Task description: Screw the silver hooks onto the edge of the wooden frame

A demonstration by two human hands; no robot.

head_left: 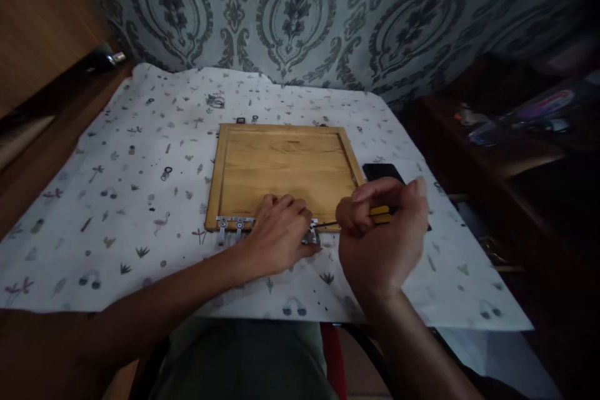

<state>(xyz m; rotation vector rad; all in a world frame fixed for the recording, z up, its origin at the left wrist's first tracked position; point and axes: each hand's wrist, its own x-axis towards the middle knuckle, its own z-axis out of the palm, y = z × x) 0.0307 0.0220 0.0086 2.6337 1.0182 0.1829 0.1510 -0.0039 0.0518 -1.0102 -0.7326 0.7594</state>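
Counter [117,200] carries all. Framed wooden board [285,162] flat mid-counter, long side facing near edge; likely stiff, fairly light, best steadied by frame corners. Metal hook rail [239,224] along board's near side: probably rigid, slippery, best pinned at ends. Right hand [384,244]: fingers clenched round screwdriver [380,210]. Left hand [281,231] over rail; cannot tell whether fingers grasp.

Tool I'm holding [379,210]: yellow and black handle. My board [285,165]: honey-yellow, wood grain. Metal hooks [222,224]: silver. Tablecloth [154,150]: white, small flamingos, palms, rainbows. Wall covering [296,12]: grey-blue, dark ornate medallions. Flat slab [382,171]: black.
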